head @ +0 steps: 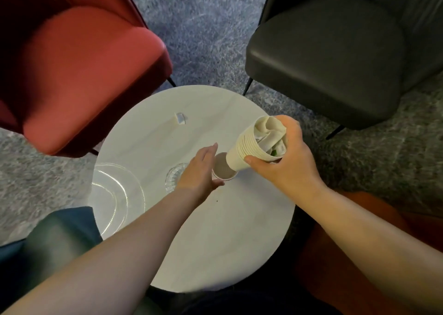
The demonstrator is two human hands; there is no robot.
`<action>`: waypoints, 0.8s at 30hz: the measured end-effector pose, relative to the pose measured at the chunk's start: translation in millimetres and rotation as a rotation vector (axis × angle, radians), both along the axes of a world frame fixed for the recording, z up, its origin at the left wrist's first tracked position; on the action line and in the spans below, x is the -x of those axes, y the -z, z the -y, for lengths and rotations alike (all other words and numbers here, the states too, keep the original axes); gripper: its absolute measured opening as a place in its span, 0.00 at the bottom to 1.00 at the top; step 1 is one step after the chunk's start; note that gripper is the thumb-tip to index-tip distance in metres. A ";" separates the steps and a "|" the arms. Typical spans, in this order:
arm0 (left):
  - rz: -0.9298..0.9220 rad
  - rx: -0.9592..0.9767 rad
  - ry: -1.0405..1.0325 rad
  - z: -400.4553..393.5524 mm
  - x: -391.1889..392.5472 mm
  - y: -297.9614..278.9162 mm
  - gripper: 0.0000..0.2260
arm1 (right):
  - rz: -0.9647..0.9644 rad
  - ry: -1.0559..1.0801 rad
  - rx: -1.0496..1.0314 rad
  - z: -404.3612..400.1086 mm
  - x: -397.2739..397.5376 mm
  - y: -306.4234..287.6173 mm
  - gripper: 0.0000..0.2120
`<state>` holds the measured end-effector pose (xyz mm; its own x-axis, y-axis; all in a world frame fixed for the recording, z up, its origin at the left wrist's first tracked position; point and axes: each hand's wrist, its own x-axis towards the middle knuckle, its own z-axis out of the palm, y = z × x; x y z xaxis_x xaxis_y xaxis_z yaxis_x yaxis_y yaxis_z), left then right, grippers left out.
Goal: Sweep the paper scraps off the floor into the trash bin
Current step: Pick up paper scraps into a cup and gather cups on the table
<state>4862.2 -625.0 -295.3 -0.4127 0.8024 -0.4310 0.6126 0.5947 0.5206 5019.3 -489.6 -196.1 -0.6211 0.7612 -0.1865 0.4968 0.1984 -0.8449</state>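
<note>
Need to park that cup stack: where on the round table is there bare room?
Free: the near half of the table, below the hands, and the far strip around the paper scrap. Crowded: the middle, with single cup, left hand, glass dish, and left-edge clear plate.

Both forearms are bare all the way up to the frame edge, no sleeves showing, no watch, rings or bracelets on either wrist. The left hand (201, 170) and right hand (285, 161) have short plain nails, no polish as far as I can tell. Dark clothing shows at the bottom edge.
</note>
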 end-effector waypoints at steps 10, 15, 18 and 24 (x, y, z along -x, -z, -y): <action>-0.090 0.000 -0.511 124.3 42.6 1.6 0.25 | 0.134 -0.208 0.048 35.3 39.2 51.1 0.38; -0.038 0.218 -0.515 179.5 43.2 20.0 0.19 | 0.205 -0.249 0.014 43.9 44.0 70.8 0.38; 0.039 0.266 -0.472 188.0 33.7 32.7 0.18 | 0.217 -0.240 -0.003 46.7 45.3 72.9 0.37; -0.004 0.236 -0.434 177.7 22.4 52.3 0.19 | 0.224 -0.268 0.023 55.0 42.1 75.4 0.37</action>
